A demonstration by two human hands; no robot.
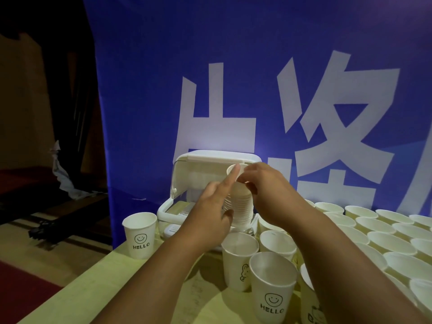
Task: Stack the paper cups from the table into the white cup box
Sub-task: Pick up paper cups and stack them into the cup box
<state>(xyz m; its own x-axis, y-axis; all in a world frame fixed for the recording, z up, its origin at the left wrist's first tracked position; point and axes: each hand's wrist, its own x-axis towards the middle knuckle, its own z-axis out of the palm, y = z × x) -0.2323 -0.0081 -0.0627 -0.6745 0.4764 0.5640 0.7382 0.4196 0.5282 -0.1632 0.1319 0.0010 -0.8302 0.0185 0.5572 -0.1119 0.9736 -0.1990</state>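
We brace the cup stack (240,211) at the open front of the white cup box (210,157) with left hand (210,209) thumb and straight index, so right hand (268,192) fingers pinching the top cup (239,189) can seat it.

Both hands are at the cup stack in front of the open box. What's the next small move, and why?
Probably seat the top cup: the right hand pinches its rim, and it stands well above the stack that the left hand holds before the white cup box, so it looks not fully nested. Pressing it down seems the likely move.
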